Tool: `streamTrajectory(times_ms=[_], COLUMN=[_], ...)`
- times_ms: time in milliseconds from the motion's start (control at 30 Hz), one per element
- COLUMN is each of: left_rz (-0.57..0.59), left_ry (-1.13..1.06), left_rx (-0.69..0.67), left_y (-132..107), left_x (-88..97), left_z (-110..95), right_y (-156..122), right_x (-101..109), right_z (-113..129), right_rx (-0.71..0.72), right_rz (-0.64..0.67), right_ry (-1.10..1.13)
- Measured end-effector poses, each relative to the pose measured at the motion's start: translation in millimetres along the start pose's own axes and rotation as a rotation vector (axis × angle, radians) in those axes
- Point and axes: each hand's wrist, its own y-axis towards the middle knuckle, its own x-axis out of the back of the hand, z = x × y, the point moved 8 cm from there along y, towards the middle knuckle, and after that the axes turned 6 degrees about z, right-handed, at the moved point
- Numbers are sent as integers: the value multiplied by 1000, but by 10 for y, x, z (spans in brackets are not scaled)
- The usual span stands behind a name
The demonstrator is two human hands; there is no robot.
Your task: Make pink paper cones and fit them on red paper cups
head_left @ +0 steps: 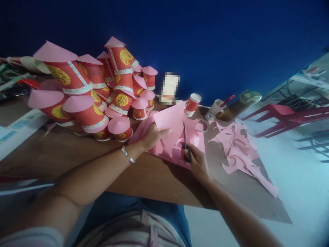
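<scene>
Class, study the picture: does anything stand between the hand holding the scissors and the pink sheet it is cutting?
Nothing visible does. The right hand grips the scissors, whose blades lie on the pink sheet, held by the left hand. Pink scraps lie off to the right, the stacked cups to the left.

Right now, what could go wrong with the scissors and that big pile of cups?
The scissors in the right hand are close to the left hand holding the pink paper, so fingers might get nicked. The piled cups lean right beside that hand; a bump could topple them.
</scene>
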Motion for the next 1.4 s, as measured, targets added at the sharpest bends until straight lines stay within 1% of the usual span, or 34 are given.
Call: streamTrajectory(times_ms=[200,333,467,667,867,1067,1233,1400], left_rz=[27,56,68,92,74,17,82,104], left_ry=[-40,-8,-1,-41,-114,-198,-201,-171], left_rx=[-4,46,68,53,40,28,54,59], left_y=[20,15,8,8,15,26,12,6], left_x=[6,18,19,-9,-18,-2,-57,-71], left_z=[0,42,55,29,0,-3,-10,-27], right_y=[-6,5,12,-1,-6,-8,17,26], right_x=[-2,-7,7,11,0,-7,7,16], right_z=[-42,-58,-42,1,-16,-55,-119,-101], right_rx=[-18,-20,-13,2,-22,-23,-33,-19], right_rz=[4,6,-7,1,8,9,-16,-14], right_ry=[20,40,29,16,24,43,82,49])
